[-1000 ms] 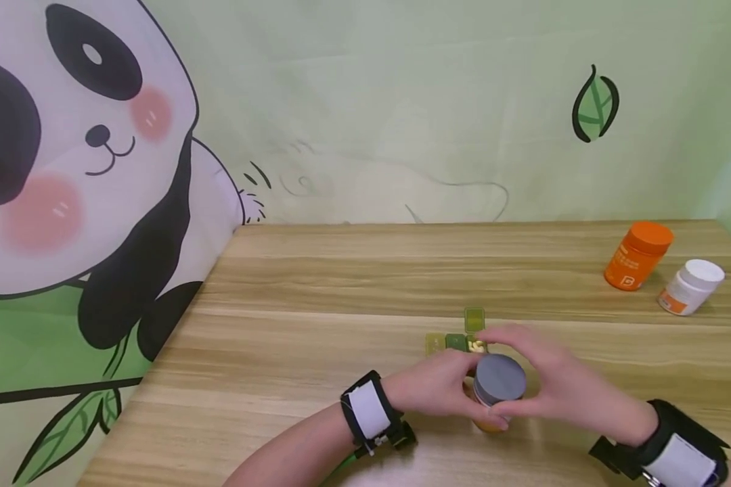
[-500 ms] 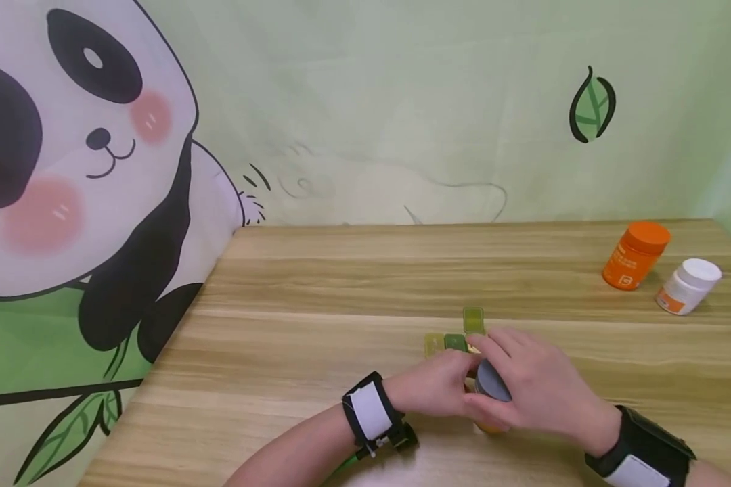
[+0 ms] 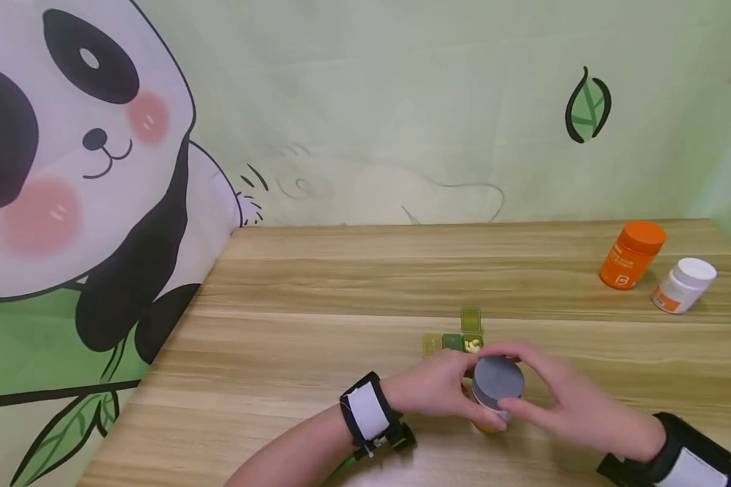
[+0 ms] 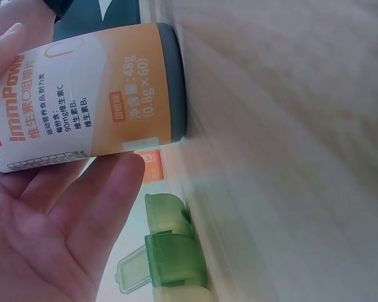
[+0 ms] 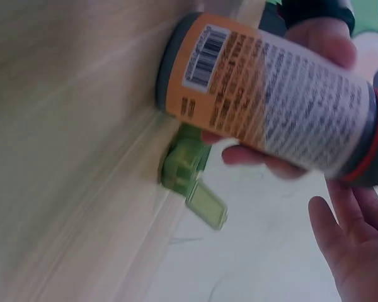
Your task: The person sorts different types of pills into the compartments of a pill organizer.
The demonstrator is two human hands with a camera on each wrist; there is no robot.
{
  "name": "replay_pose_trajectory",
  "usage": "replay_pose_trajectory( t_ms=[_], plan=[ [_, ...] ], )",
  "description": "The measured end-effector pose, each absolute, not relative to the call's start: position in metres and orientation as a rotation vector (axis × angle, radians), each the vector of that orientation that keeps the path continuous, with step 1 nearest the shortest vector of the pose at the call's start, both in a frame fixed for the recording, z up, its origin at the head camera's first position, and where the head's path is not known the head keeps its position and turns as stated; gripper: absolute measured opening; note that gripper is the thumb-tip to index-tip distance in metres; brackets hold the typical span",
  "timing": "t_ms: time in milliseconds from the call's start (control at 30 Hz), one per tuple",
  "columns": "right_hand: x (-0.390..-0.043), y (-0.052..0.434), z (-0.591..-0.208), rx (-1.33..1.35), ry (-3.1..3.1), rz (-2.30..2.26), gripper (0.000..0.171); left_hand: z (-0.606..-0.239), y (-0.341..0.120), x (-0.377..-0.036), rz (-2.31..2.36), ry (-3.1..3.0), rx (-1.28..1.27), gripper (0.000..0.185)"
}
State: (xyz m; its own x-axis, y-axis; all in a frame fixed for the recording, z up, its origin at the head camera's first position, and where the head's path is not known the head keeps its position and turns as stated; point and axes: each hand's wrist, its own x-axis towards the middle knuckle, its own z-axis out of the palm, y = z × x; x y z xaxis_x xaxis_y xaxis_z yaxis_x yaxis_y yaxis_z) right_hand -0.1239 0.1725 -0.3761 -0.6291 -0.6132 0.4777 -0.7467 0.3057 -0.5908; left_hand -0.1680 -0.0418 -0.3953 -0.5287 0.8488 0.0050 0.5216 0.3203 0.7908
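Now the person holds an orange bottle [image 3: 490, 406] with a grey lid [image 3: 497, 382] at the near middle of the wooden table [image 3: 341, 291]. The left hand [image 3: 434, 389] wraps the body of the bottle from the left side; in the left wrist view its fingers [image 4: 107, 189] curl under the orange label, and the grey base of the bottle stands on the table. The right hand [image 3: 551, 396] is at the lid from the right side, with its fingers bent around the rim and the thumb on the near edge. In the right wrist view a red ring shows under the lid, but it is not possible to tell if the lid is tight or loose.

Just behind the bottle, on the far side, lies a green pill organizer [image 3: 457, 340]. 1 compartment lid [image 3: 470, 319] is flipped open toward the far side, and some pale tablets [image 3: 474, 345] are visible inside this compartment.

Far to the right, well apart from the hands, stand 2 other bottles: an orange one with orange cap [image 3: 631, 255] and, just beside it on the right, a white one with white cap [image 3: 684, 285]. Behind the table hangs a green cloth with a panda drawing [image 3: 79, 169].
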Motion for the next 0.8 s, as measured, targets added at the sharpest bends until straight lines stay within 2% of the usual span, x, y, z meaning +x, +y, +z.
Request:
replay_pose_trajectory(
  t_ms=[233, 467, 600, 800],
  plan=[
    [-0.125, 0.187, -0.378, 1.149, -2.380, 1.178, 0.069, -0.395, -0.041, -0.167, 1.092, 2.158, 1.181, 0.051],
    [-0.137, 0.179, -0.378, 1.257, -2.320, 1.089, 0.074, -0.395, -0.042, -0.168, 1.100, 2.155, 1.190, 0.041],
    [-0.140, 0.172, -0.377, 1.354, -2.266, 1.034, 0.069, -0.395, -0.042, -0.168, 1.096, 2.147, 1.206, 0.042],
    [-0.139, 0.155, -0.377, 1.216, -2.243, 0.690, 0.065, -0.396, -0.040, -0.168, 1.055, 2.212, 1.266, 0.041]
  ],
)
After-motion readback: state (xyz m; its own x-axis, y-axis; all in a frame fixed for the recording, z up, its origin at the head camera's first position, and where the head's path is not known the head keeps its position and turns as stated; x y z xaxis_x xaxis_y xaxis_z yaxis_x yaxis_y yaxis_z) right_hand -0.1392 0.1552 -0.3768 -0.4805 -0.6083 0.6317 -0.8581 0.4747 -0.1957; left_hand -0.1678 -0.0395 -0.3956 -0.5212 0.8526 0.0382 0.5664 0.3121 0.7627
